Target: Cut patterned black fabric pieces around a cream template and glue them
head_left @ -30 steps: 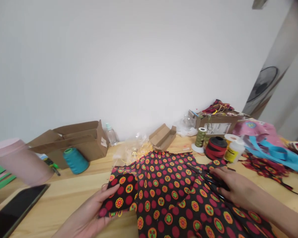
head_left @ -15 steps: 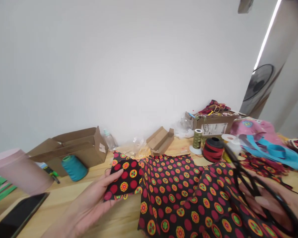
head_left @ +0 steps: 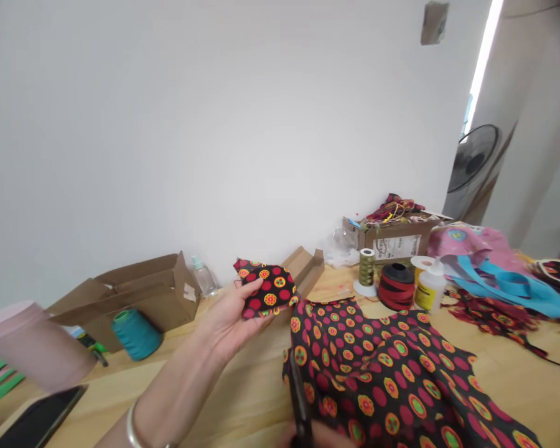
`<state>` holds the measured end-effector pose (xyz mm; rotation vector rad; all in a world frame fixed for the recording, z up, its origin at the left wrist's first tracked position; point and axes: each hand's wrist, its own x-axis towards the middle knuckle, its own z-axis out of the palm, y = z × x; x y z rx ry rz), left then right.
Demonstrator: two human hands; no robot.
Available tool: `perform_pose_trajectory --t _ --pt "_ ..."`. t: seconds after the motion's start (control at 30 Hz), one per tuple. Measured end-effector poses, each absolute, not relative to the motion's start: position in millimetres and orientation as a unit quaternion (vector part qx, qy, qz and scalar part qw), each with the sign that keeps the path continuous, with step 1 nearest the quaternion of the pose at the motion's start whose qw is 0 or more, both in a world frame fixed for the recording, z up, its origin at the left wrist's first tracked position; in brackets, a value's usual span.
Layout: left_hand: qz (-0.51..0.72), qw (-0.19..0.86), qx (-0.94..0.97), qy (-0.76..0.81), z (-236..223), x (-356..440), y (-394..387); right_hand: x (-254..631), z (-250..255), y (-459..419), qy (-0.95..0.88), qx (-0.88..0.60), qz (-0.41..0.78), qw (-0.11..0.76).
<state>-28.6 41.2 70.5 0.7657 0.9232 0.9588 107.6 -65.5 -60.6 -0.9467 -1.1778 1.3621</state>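
Note:
Pinched between the thumb and fingers of my left hand (head_left: 224, 326) is a small piece of patterned fabric (head_left: 269, 294), black with red dots and bright flower circles. It is raised above the table and joins, or touches, the larger sheet of the same cloth (head_left: 378, 379), which lies rumpled to the right. At the bottom edge my right hand (head_left: 329, 437), blurred and mostly cut off, is closed around black scissors (head_left: 299, 398). Their blades point up and away, over the left edge of the large cloth; I cannot tell whether the blades are apart.
Behind the cloth stand a small cardboard tray (head_left: 310, 267), a green thread spool (head_left: 366, 269), a red ribbon roll (head_left: 396, 287) and a glue bottle (head_left: 430, 287). On the left are a teal thread cone (head_left: 136, 335), a long carton (head_left: 135, 292), a pink container (head_left: 42, 345) and a phone (head_left: 35, 420).
My left hand has lifted the fabric piece up and to the right, tugging the cloth along. My right hand has swung the scissors from the far right to the cloth's left edge.

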Motion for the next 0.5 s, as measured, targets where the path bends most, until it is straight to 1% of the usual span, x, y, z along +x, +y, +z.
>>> perform_pose_trajectory --t 0.1,0.17,0.23,0.3,0.37,0.43,0.5 --pt "0.458 0.717 0.339 0.402 88 -25 44 127 -55 -72 -0.506 -0.408 0.555 0.520" --pt "0.489 0.705 0.339 0.386 92 -27 42 155 -43 -76 -0.521 -0.444 0.518 0.513" --pt "0.527 0.680 0.345 0.376 83 -32 36 185 -29 -79 -0.529 -0.502 0.443 0.522" --pt "0.536 0.656 0.345 0.405 62 -37 28 200 -21 -84 -0.550 -0.496 0.411 0.532" --pt "0.507 0.659 0.330 0.447 34 -40 18 192 -24 -97 -0.516 -0.479 0.461 0.540" --pt "0.484 0.672 0.308 0.469 9 -43 8 165 -34 -114 -0.487 -0.416 0.544 0.542" --pt "0.469 0.659 0.283 0.516 -9 -44 -1 130 -44 -133 -0.482 -0.394 0.569 0.537"
